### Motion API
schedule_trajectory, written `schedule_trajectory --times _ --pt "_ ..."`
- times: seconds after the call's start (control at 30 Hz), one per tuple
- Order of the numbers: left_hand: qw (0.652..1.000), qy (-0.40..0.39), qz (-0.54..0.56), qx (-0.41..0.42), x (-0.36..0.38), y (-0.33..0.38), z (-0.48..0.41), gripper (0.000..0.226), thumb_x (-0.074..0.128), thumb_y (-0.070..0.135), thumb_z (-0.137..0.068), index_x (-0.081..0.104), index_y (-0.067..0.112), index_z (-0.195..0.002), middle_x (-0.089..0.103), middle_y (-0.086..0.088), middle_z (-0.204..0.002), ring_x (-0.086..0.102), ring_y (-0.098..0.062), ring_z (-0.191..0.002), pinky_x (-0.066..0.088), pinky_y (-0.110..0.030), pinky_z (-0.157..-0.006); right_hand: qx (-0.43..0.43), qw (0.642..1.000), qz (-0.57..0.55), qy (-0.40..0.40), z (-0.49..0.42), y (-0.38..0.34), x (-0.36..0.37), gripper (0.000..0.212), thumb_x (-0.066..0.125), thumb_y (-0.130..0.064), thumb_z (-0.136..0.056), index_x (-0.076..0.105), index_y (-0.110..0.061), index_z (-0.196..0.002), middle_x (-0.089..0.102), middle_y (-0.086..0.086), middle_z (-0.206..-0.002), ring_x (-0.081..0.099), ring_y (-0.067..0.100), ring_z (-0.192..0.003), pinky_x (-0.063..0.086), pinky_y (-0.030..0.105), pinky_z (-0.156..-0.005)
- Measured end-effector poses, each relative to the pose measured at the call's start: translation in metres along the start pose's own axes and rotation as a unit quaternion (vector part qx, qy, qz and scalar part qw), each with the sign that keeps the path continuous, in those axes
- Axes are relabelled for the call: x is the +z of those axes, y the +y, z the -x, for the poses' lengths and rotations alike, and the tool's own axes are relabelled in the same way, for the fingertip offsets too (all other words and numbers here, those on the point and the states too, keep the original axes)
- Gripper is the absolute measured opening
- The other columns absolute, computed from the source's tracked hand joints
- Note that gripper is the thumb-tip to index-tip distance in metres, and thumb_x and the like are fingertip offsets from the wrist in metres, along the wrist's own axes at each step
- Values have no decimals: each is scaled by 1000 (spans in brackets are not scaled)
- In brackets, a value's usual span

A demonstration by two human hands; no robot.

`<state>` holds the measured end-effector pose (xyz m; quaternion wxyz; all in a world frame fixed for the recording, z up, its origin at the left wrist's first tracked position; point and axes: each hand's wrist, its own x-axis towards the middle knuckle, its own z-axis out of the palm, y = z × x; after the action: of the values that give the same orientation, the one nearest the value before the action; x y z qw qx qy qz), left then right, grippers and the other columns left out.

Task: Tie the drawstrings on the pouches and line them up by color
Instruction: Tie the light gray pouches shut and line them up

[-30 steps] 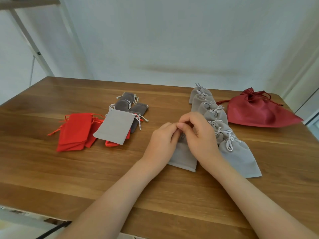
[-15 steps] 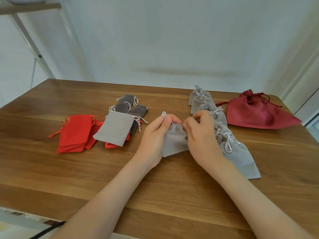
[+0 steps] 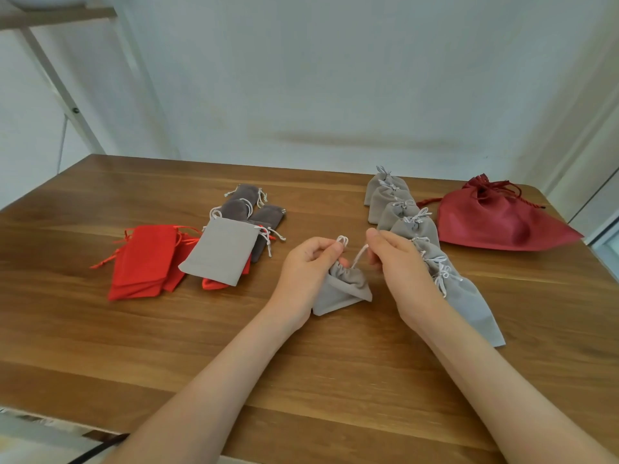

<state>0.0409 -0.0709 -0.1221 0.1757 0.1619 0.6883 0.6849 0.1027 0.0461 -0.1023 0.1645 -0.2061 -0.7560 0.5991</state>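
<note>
Pouch (image 3: 341,289) drawstrings pinched by both hands (image 3: 308,262).

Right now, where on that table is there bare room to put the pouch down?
Bare wood lies along the near edge of the table, below both forearms, and across the far strip behind the dark grey pouches. It is crowded left around the red pouches and right along the light grey row beside the big dark red bag.
</note>
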Motion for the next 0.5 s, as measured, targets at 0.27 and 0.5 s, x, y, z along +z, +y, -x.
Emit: schedule_trajectory --times 0.27,0.5 --pt "999 28 -7 -21 1 0 1 17 58 18 -92 75 19 -90 74 -2 -90 67 -18 -95 51 -36 -92 -108 986 32 -121 0 7 3 21 46 -3 -95 63 -14 -90 60 -6 -75 51 2 -70 42 16 -66" --pt "989 -11 -146 36 -1 -3 3 29 45 21 -99 70 13 -87 67 -10 -83 60 -18 -80 47 -36 -75 -225 951 202 -58 1 18 6 20 51 -4 -92 55 -24 -90 61 -9 -77 57 7 -78 47 27 -69"
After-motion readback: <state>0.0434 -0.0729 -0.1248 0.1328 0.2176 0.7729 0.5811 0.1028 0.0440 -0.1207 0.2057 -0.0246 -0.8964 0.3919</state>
